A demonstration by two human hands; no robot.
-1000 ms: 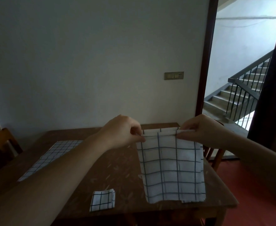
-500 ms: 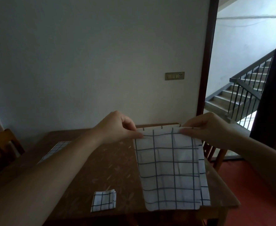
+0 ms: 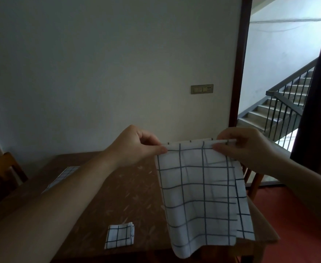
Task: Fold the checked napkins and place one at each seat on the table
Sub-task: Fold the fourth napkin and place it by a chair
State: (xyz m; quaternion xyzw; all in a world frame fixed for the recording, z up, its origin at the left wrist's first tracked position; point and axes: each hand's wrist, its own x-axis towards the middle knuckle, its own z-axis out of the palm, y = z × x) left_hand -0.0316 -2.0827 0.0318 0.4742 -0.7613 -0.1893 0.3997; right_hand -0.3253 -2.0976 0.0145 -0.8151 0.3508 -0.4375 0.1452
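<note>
Since approx. 1 s ago the doubled checked napkin [image 3: 201,194] has been raised off the table [image 3: 117,196]; lower edge now hangs past the near table edge, layers misaligned at right. Judged: fold in progress, not yet placed. Top edge is pinched by left hand [image 3: 135,147] and right hand [image 3: 245,147], thumbs in front, arms outstretched. Finished folded napkin [image 3: 119,235] lies near front edge; flat napkin [image 3: 62,177] at far left.

Both forearms bare up to frame edge, no sleeves or cuffs in view. Left hand [image 3: 135,147] & right hand [image 3: 245,147]: no rings, no gloves, no watch or band on either wrist. Nails short, unpainted as far as dim light shows. Lighting too low for finer detail.
</note>
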